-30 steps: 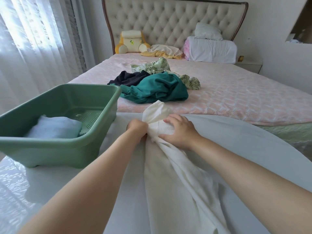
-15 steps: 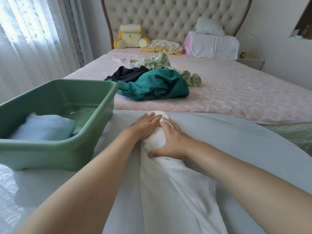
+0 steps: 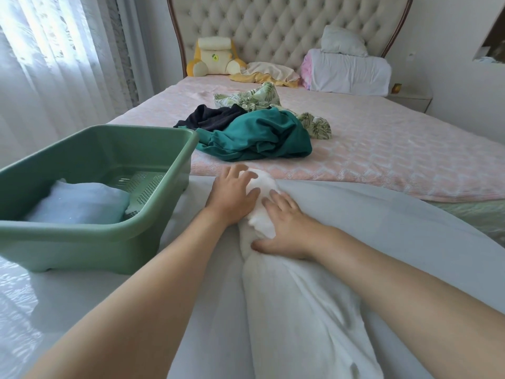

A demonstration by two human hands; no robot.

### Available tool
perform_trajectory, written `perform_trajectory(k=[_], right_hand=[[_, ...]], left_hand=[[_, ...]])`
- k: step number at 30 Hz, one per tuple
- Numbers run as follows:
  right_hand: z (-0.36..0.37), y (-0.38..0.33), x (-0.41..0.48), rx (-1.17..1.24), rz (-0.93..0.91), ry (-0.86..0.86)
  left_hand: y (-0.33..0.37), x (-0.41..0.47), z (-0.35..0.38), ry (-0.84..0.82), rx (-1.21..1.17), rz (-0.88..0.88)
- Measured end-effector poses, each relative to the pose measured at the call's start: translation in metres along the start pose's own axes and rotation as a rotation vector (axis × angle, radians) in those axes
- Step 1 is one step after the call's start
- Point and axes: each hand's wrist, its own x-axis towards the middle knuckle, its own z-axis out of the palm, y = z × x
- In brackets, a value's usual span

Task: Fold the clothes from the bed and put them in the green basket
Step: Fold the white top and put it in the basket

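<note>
At foot of bed (image 3: 396, 154): white garment (image 3: 287, 310) lies lengthwise on the white sheet (image 3: 410, 242), its far end bunched.
Left hand (image 3: 232, 195): mine, flat on the bunched end, fingers spread.
Right hand (image 3: 287, 228): flat on the cloth just beside it, fingers straight, slightly apart, thumb out against the fold.
Green basket (image 3: 109, 239): to my left on the sheet, a pale blue folded piece (image 3: 79, 201) inside.
Pile on bed: teal garment (image 3: 259, 138), black garment (image 3: 210, 119), leaf-print garment (image 3: 251, 99), unfolded, beyond my hands.
</note>
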Motion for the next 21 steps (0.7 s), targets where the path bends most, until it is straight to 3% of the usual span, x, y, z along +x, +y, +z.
perform_trajectory(k=[2,4,6,11,16,21], right_hand=[[-0.002,0.009,0.008,0.015,0.025,0.033],[-0.003,0.015,0.014,-0.002,0.052,0.096],[-0.004,0.017,0.016,-0.025,0.076,0.141],[-0.014,0.015,0.007,0.057,0.112,0.107],[-0.027,0.021,-0.011,0.162,0.083,0.097],[-0.024,0.028,-0.036,0.199,0.149,0.029]], left_hand=[[0.008,-0.004,-0.002,0.04,-0.142,0.063],[0.017,-0.011,-0.001,-0.085,-0.228,0.104],[0.02,-0.018,0.005,-0.227,-0.183,0.124],[0.008,-0.019,0.008,-0.401,-0.028,0.034],[0.016,-0.011,0.005,-0.368,0.102,-0.096],[0.038,-0.016,-0.006,-0.224,0.22,-0.044]])
